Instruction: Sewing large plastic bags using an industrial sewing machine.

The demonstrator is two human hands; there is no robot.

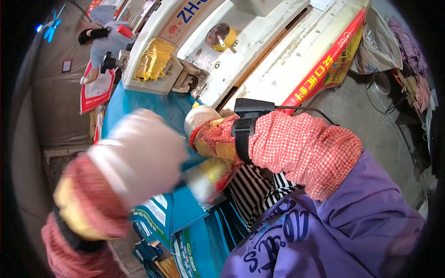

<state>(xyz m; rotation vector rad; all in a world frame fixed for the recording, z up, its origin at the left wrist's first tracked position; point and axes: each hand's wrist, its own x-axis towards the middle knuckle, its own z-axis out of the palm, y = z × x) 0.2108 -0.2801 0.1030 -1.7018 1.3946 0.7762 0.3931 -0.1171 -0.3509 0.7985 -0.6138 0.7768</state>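
My left hand point(143, 157), in a white glove, is raised over the left side of the blue sheet material and smeared by motion, so its fingers cannot be made out. My right hand point(202, 116), also gloved, lies by the blue sheet point(134, 104) just in front of the sewing machine's needle area point(190, 78). Its fingers are mostly hidden, and what they hold, if anything, does not show. The white sewing machine point(171, 23) bears a piece of gold fabric point(154, 59). Below my hands hang blue printed bags point(199, 248), stacked and folded, beside a clear plastic piece point(201, 185).
A yellow tape roll point(229, 38) rests on the machine's white bed. A red and yellow printed bag point(320, 62) runs along the worktable's edge. A black device on my right wrist trails a cable point(306, 109). Another person point(109, 44) stands at the far left, holding a red-and-white bag point(98, 88).
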